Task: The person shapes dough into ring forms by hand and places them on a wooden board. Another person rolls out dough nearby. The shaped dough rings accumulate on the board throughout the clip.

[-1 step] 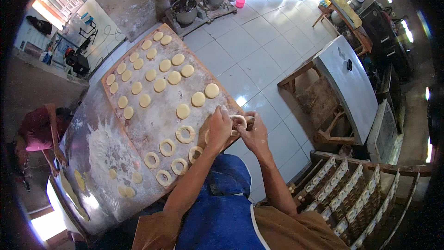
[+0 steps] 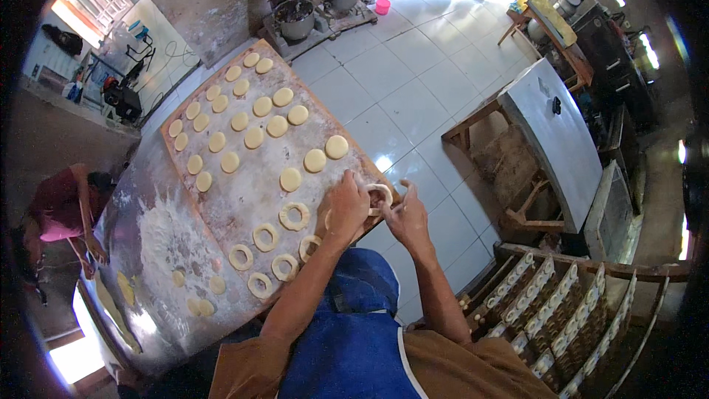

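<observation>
My left hand (image 2: 348, 203) and my right hand (image 2: 406, 214) hold a dough ring (image 2: 379, 192) between their fingers at the right edge of a floured wooden board (image 2: 207, 203). My right index finger is raised beside the ring. Several flat dough rounds (image 2: 277, 126) lie in rows across the back of the board. Several dough rings (image 2: 294, 216) lie on its near part, left of and below my hands; some are partly hidden by my left hand and forearm.
At left, a co-worker (image 2: 59, 210) bends by a floured metal surface (image 2: 122, 236) holding dough pieces. Stand mixers (image 2: 295, 18) stand at the back. On the right are a tilted metal-topped table (image 2: 550, 140) and a slatted rack (image 2: 561, 310) holding dough rings; tiled floor (image 2: 399, 89) lies between.
My right hand's fingers have lifted and loosened slightly around the ring, and both hands have shifted very slightly. The ring stays between them.
</observation>
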The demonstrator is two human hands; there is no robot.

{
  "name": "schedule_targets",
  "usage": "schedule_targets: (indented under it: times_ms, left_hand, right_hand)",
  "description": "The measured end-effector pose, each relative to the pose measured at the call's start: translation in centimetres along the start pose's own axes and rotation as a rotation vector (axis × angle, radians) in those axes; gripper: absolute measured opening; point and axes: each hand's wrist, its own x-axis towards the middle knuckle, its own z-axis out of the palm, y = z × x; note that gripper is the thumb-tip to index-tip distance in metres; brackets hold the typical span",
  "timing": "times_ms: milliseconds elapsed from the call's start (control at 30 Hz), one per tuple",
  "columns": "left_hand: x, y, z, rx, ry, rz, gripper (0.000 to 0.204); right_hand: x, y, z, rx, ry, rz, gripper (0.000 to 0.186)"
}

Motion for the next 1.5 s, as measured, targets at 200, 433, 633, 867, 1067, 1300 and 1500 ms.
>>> schedule_targets:
  times_ms: [200,433,633,867,1067,1300,1500]
  left_hand:
    - [1.3,1.1,-2.6,-0.111,-0.188,0.064,0.033]
    - [2.0,-0.9,-4.4,0.11,0.115,0.02,0.036]
    - [5.5,-8.1,-1.0,0.188,0.055,-0.087,0.039]
    - [-5.7,-10.2,-13.8,-0.572,0.286,-0.381,0.035]
    - [-22.7,-23.4,-24.3,-0.188,0.687,-0.788,0.029]
    - [-25.9,-29.9,-24.4,0.288,0.604,-0.785,0.04]
    - [-24.6,-29.4,-23.0,-0.332,0.725,-0.656,0.036]
  right_hand:
    - [0.7,2.6,-1.1,-0.129,-0.029,-0.084,0.057]
    - [10.0,-2.5,4.1,-0.143,0.12,-0.882,0.046]
    - [14.0,-3.9,11.9,-0.752,-0.141,-0.73,0.019]
    - [8.9,-5.8,11.5,0.473,-0.353,-0.555,0.008]
    - [-4.0,-15.9,23.9,0.137,-0.752,-0.796,0.025]
    - [-7.6,-19.9,39.1,-0.13,-0.55,-1.17,0.03]
    - [-9.9,-22.9,37.5,-0.286,-0.668,-1.056,0.026]
